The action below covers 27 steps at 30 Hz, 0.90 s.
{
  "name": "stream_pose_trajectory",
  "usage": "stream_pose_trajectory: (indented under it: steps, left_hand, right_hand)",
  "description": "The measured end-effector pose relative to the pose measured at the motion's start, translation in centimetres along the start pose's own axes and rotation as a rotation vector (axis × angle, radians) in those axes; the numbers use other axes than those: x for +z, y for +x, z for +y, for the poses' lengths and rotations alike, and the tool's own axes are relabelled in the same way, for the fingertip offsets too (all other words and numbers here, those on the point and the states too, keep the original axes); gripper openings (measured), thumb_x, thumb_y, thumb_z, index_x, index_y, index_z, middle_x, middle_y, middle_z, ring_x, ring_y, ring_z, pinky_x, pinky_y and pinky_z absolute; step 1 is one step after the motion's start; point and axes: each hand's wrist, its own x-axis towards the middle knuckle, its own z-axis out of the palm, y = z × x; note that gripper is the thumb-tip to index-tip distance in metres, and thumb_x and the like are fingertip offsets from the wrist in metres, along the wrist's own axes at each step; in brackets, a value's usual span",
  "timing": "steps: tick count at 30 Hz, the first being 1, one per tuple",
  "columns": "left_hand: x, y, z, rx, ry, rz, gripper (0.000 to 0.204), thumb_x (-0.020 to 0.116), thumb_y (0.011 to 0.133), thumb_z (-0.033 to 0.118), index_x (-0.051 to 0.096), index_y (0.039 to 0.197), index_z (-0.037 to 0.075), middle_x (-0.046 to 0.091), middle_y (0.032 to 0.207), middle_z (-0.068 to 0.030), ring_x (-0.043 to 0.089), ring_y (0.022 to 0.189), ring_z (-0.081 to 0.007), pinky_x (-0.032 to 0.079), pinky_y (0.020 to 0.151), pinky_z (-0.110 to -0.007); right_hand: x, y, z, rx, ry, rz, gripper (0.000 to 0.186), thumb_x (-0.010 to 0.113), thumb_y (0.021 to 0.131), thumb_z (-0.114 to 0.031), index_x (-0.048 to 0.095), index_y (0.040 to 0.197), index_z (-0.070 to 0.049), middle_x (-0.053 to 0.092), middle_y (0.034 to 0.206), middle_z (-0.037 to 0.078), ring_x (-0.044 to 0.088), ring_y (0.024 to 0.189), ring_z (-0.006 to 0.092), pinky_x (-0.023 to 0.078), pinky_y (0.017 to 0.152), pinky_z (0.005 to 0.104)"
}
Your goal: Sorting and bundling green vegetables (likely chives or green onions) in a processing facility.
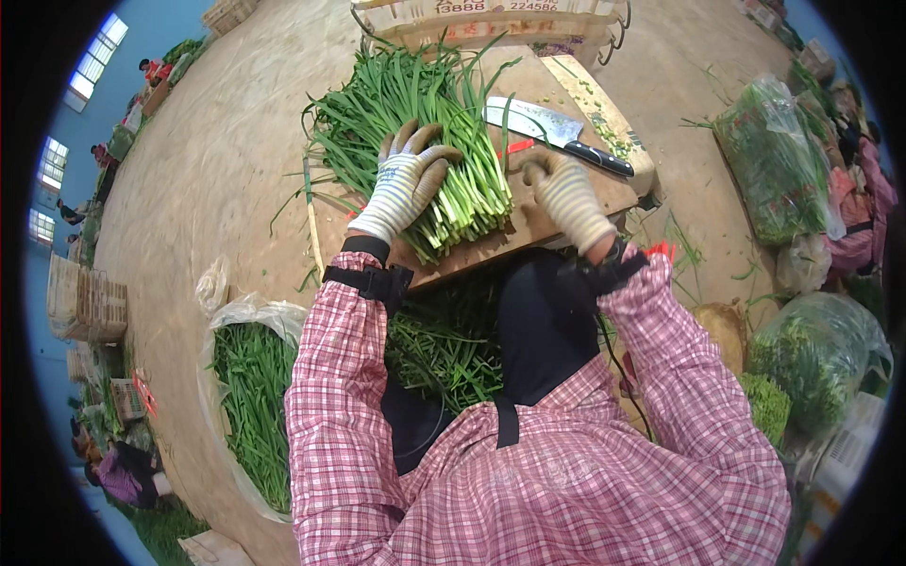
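A thick bundle of green chives (415,113) lies on a wooden board (552,222), its pale cut ends toward me. My left hand (408,184), in a striped glove with brown fingertips, rests flat on the bundle with fingers spread. To the right of the stems, my right hand (566,196), gloved alike, has its fingers curled in; what they hold, if anything, is hidden. A red strip (517,148) shows between the stems and that hand's fingertips. Beyond my right hand lies a cleaver (538,123) with a black handle, its blade pointing to the left.
A plastic crate (491,26) stands past the board. Loose chives fill an open plastic bag (250,406) by my left side. On the right are bagged greens (776,160) and another clear bag of greens (816,358). Stacked crates (85,302) stand at the far left.
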Motion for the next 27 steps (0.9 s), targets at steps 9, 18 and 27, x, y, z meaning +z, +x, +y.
stream_pose_trajectory:
  steps: [9,18,27]
  left_hand:
    - [-5.9,-8.9,-3.4,-0.758,-0.453,0.418,0.021,0.061,0.091,0.003,0.064,0.112,0.000,0.064,0.083,-0.0038,0.059,0.075,-0.0109,0.050,0.068,-0.026]
    - [-4.3,-10.5,-2.3,-1.241,-0.825,0.240,0.030,0.063,0.090,0.002,0.061,0.119,-0.002,0.065,0.079,-0.0096,0.059,0.059,-0.0140,0.048,0.050,-0.028]
    - [-3.8,-10.4,-3.2,-0.883,-0.905,0.280,0.011,0.067,0.089,0.002,0.068,0.099,-0.002,0.070,0.084,-0.0087,0.067,0.072,-0.0124,0.056,0.058,-0.027]
  right_hand:
    - [1.7,5.3,1.5,0.541,1.074,-0.063,0.009,0.063,0.093,-0.008,0.059,0.100,-0.003,0.059,0.072,0.006,0.055,0.053,0.0144,0.042,0.042,0.0256]
    - [2.8,4.4,0.2,0.501,1.182,-0.017,0.012,0.064,0.093,-0.008,0.064,0.104,-0.003,0.061,0.069,0.004,0.055,0.052,0.0145,0.046,0.044,0.0262]
    - [3.3,5.2,0.8,0.486,1.223,0.001,0.018,0.064,0.094,-0.012,0.066,0.109,-0.002,0.057,0.074,0.003,0.054,0.055,0.0139,0.042,0.045,0.0254]
